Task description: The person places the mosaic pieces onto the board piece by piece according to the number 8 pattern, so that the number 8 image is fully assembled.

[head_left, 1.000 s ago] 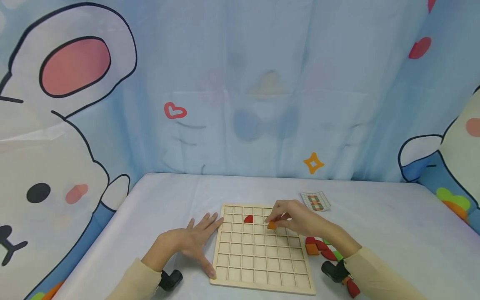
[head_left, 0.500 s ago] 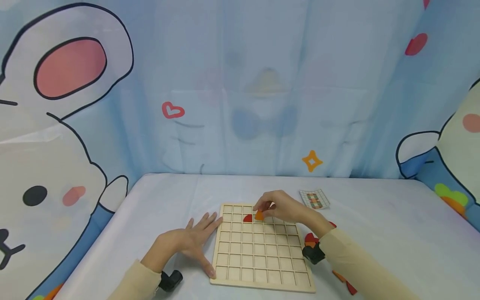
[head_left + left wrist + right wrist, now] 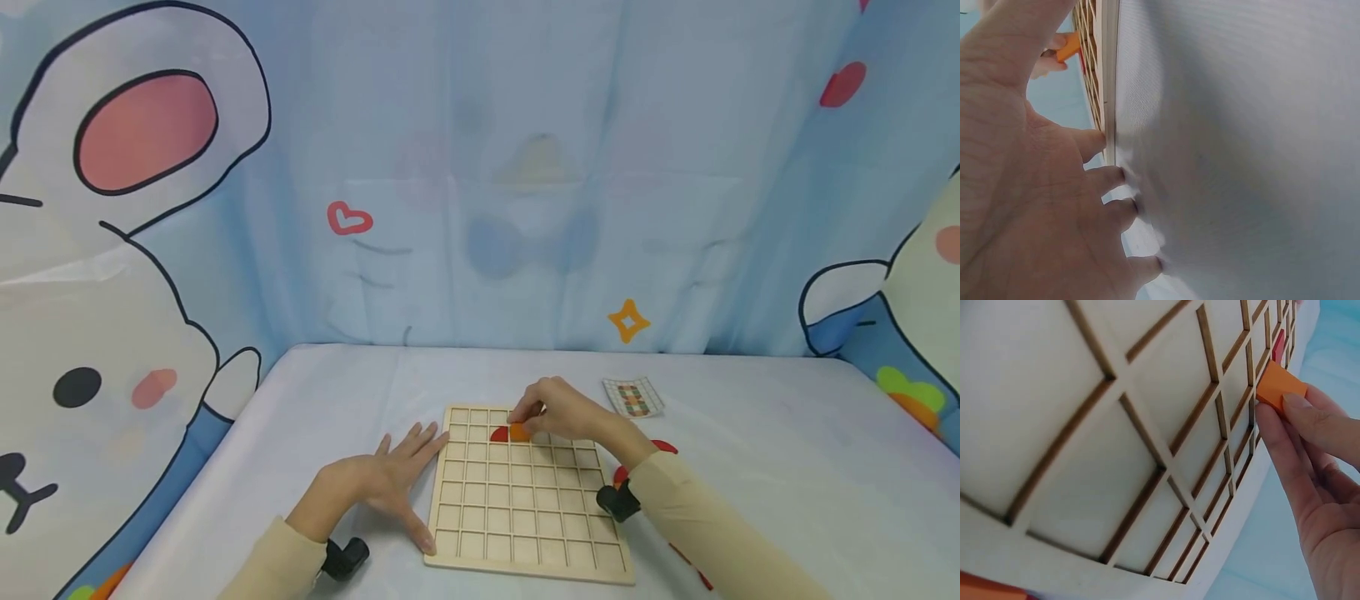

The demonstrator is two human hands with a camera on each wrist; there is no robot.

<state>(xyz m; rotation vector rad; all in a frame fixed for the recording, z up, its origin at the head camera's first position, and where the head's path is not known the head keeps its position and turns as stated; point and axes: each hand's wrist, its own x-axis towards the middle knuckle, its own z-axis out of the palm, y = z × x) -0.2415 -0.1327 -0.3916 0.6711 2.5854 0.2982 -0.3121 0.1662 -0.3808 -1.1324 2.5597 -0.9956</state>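
A wooden grid board lies on the white-covered table. My left hand rests at its left side with fingers spread, the thumb touching the near left corner and a fingertip at the left edge. My right hand pinches an orange block between thumb and fingers at a cell in the board's upper part. Directly left of it, a red quarter-round block sits in a cell. In the right wrist view the orange block is tilted against the grid; how deep it sits I cannot tell.
A small printed pattern card lies beyond the board's far right corner. Red blocks lie to the right of the board, partly hidden by the right forearm. A patterned curtain hangs behind the table.
The right hand has carried the orange block leftward across the board to the spot beside the red block, turning it flatter. My left hand has stayed in place.
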